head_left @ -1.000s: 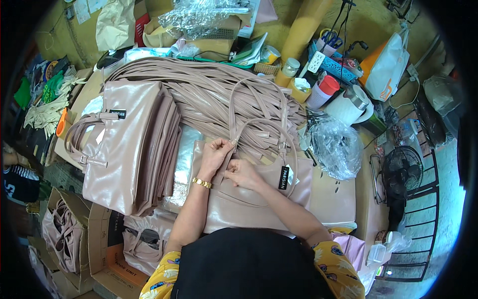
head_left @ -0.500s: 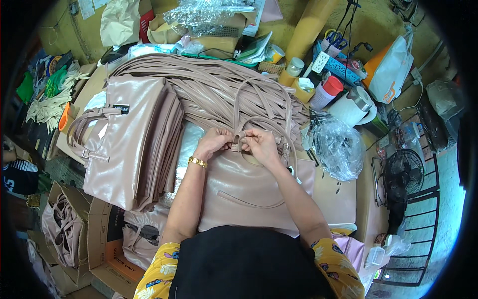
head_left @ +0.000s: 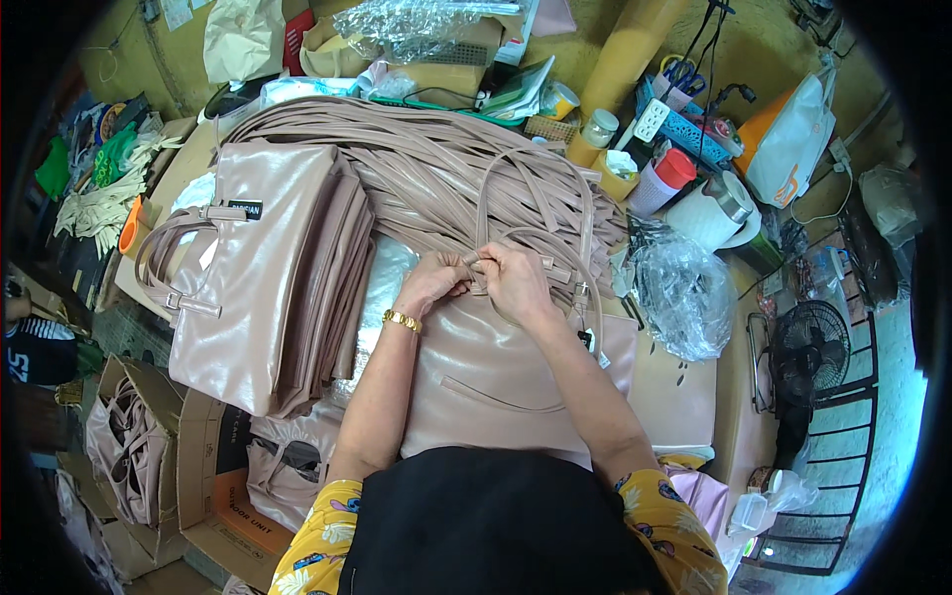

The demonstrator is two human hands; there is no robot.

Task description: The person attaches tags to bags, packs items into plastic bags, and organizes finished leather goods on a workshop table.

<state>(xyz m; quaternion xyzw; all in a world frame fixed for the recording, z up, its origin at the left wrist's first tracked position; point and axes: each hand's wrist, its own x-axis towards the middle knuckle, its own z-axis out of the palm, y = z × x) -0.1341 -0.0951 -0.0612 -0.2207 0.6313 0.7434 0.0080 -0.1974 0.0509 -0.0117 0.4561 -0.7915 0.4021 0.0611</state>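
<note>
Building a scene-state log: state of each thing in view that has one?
Left hand: pinching handle strap
Right hand: pinching same strap
Front bag: lying flat
Stacked bags: piled
Loose straps: heaped
Orange-panelled box: open, not empty
White kettle: upright
Fan: can't tell if running

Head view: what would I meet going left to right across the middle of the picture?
Stack of pinkish-beige handbags, left hand, right hand, clear plastic bundle, black fan.
</note>
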